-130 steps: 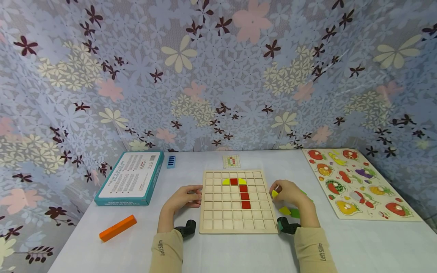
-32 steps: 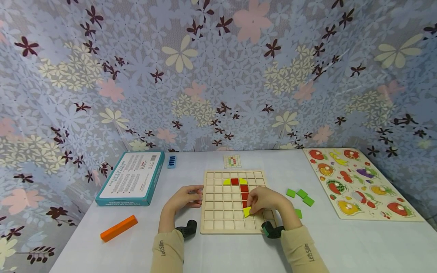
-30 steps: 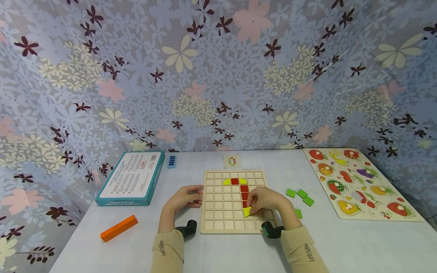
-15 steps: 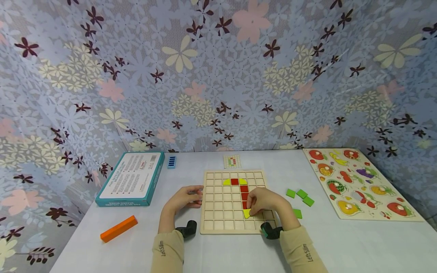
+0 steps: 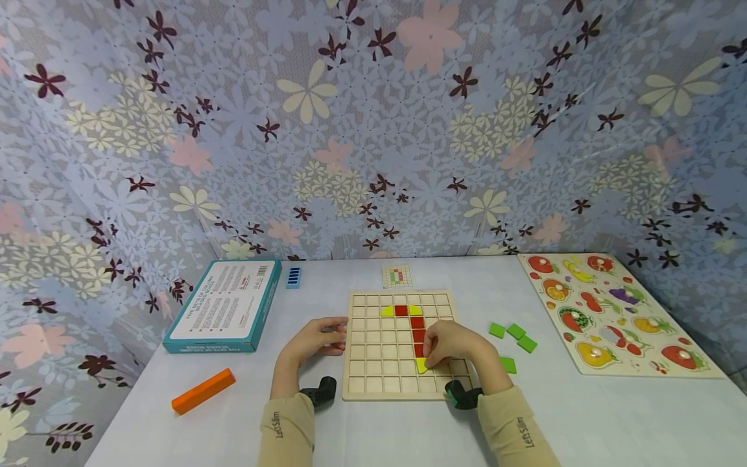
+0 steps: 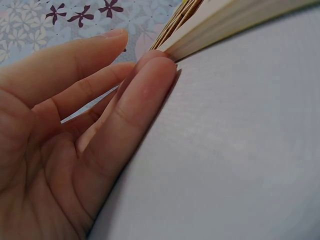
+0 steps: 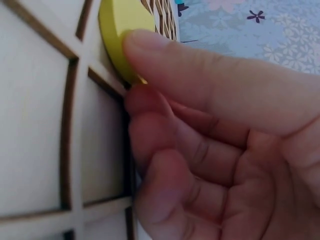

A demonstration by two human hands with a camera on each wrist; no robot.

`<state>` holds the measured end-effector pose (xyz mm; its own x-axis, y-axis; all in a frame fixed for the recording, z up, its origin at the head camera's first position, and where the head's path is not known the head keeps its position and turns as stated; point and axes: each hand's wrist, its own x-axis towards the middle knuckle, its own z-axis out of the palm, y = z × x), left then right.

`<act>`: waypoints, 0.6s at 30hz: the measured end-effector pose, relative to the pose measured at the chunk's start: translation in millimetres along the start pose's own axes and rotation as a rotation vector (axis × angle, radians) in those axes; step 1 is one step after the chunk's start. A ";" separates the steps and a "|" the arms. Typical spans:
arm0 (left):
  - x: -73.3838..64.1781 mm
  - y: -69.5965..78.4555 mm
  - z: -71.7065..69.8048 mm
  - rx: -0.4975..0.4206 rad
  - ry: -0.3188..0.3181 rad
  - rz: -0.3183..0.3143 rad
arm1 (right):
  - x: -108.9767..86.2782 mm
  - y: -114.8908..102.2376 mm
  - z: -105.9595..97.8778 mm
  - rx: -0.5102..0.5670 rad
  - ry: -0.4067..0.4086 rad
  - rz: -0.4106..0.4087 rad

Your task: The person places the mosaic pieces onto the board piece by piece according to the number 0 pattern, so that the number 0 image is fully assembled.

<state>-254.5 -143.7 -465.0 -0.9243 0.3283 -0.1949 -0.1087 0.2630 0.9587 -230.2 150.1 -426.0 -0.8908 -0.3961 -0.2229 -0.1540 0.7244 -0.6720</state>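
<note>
The wooden grid board [image 5: 373,386] lies flat in front of me. On it, a red tile [image 5: 401,311] sits between two yellow tiles with rounded edges, and a column of red tiles [image 5: 417,336] runs down below. At the column's lower end my right hand [image 5: 452,342] pinches a yellow tile [image 5: 421,366], its thumb on the tile's face in the right wrist view, where a curved edge of the yellow tile [image 7: 116,40] shows. My left hand [image 5: 318,338] rests on the table, its relaxed fingertips at the board's left edge. My right hand hides some cells.
Several loose green tiles [image 5: 527,344] lie right of the board. Behind it stands a small pattern card [image 5: 397,277]. A fruit puzzle board [image 5: 613,318] is at the right. Leftward are a teal-edged box [image 5: 224,305], a small blue piece [image 5: 294,277] and an orange bar [image 5: 203,391].
My right hand has moved left from beside the board onto it, bringing a yellow tile, which has since turned slightly in place. Another yellow tile right of the board is no longer visible. My left hand stays put.
</note>
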 end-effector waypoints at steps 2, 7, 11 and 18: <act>-0.1 0.3 0.0 0.002 0.002 -0.002 | -0.2 -0.4 -0.1 -0.006 -0.001 0.015; -0.5 2.0 0.1 0.006 0.009 -0.006 | -2.4 -2.2 -1.0 0.001 0.002 0.043; -1.0 2.6 0.3 0.007 0.010 -0.006 | -4.3 -3.5 -1.6 0.004 0.009 0.044; -1.8 2.5 0.4 0.008 0.008 -0.003 | -4.2 -3.9 -0.9 0.004 0.012 0.042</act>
<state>-253.1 -143.3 -462.3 -0.9270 0.3201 -0.1956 -0.1081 0.2714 0.9564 -226.2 149.4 -421.8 -0.9014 -0.3584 -0.2429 -0.1143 0.7380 -0.6651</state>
